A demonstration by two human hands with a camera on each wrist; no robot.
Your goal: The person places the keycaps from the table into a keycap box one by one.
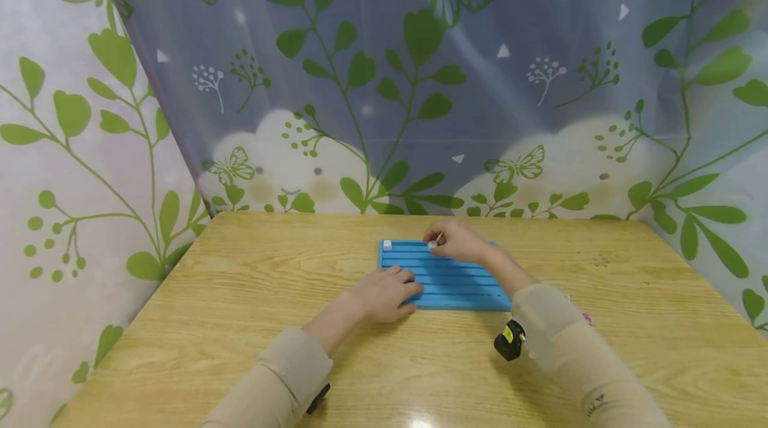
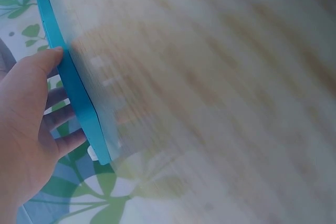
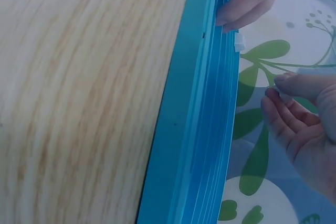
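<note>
Where the right grip [image 1: 457, 241] pinches, a white cube [image 1: 433, 245] lies between fingertips [image 3: 289, 82].

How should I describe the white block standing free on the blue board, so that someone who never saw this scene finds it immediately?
On the wooden table, look for the blue grooved board. In its far left corner sits the small white block. Unlike the similar white piece pinched in the right hand, it stands apart from both hands.
</note>
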